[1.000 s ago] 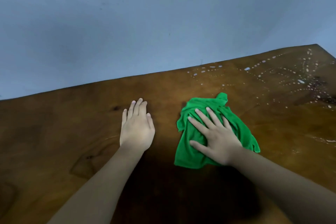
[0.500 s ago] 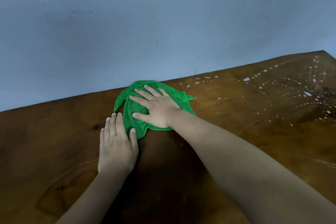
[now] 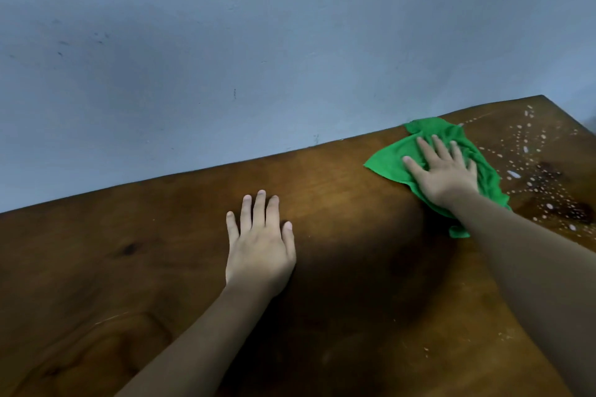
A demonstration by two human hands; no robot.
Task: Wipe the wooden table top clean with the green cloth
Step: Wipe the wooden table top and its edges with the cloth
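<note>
**Wiping the far right of the bench**

The green cloth (image 3: 451, 151) lies bunched near the bench's (image 3: 338, 267) far edge, pinned under the right hand (image 3: 443, 176), fingers spread flat, pressing rather than gripping. White droplets (image 3: 529, 171) lie just beside it to the right. The left hand (image 3: 259, 248) rests flat and empty. Best practice: keep even palm pressure and overlap strokes through the droplets. No writing is visible.

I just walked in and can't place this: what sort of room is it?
Probably a plain indoor room, maybe in a home, though little shows. A wooden table stands against a scuffed blue wall, and a hand wipes white droplets with a green cloth.
</note>
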